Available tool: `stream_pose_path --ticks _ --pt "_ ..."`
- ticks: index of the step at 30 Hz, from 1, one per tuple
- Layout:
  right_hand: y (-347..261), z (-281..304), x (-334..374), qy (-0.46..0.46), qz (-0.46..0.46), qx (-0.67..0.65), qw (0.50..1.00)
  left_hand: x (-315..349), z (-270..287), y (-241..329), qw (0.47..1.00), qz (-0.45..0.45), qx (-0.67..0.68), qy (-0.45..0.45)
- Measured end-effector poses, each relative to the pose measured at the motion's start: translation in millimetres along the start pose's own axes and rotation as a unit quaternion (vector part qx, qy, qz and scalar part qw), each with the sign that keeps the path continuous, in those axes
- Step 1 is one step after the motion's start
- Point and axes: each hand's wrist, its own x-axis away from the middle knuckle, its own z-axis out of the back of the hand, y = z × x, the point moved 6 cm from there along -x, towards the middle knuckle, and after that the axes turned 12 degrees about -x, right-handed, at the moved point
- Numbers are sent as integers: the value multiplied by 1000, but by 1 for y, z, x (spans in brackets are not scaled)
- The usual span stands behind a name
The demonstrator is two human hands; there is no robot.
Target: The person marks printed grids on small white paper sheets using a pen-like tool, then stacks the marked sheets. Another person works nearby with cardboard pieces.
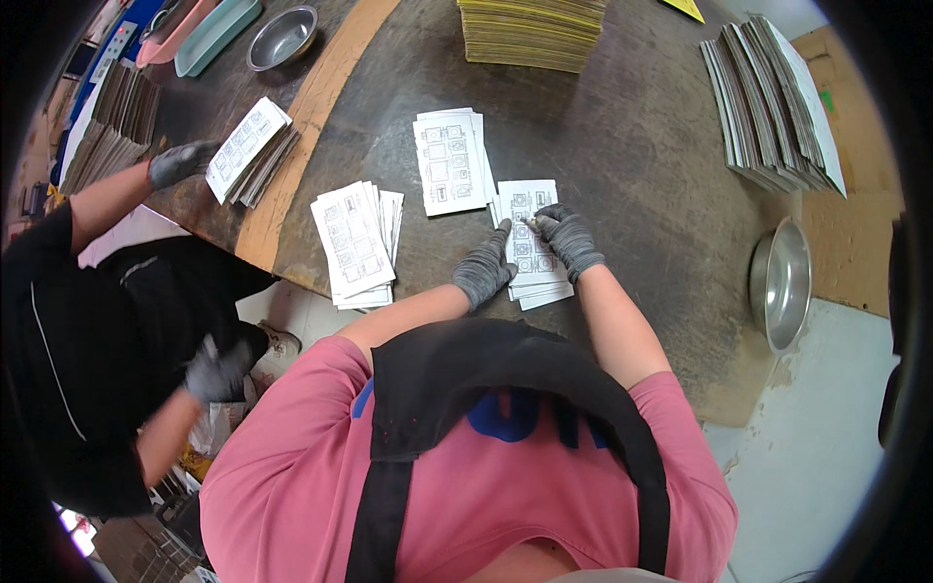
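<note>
Both my hands wear grey gloves and lie on a small stack of white sheets printed with square figures (pixel 533 209) on the dark worktable (pixel 641 165). My left hand (pixel 483 269) presses on the stack's left edge, thumb raised. My right hand (pixel 570 239) pinches its thumb and fingertips at the middle of the top sheet; whether a small piece is between them is too small to tell. Two more stacks of the same printed sheets lie close by, one to the left (pixel 352 243) and one further back (pixel 452 160).
A co-worker in black at the left holds another printed stack (pixel 248 151) with a gloved hand (pixel 180 163). Metal bowls sit at the back left (pixel 282 37) and right edge (pixel 782 282). A yellowish pile (pixel 530 34), fanned grey boards (pixel 773 102) and teal and pink trays (pixel 209 34) stand around.
</note>
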Motion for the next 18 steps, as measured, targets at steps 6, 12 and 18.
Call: stream_pose_path --ticks 6,12,18 --pt "-50 -14 12 -9 102 278 955 2 4 5 1000 8 -13 2" --pt "-62 -55 36 -47 156 502 849 -1 1 5 1000 10 24 -3" --pt "-16 15 47 113 273 202 934 3 -5 -3 997 34 48 58"
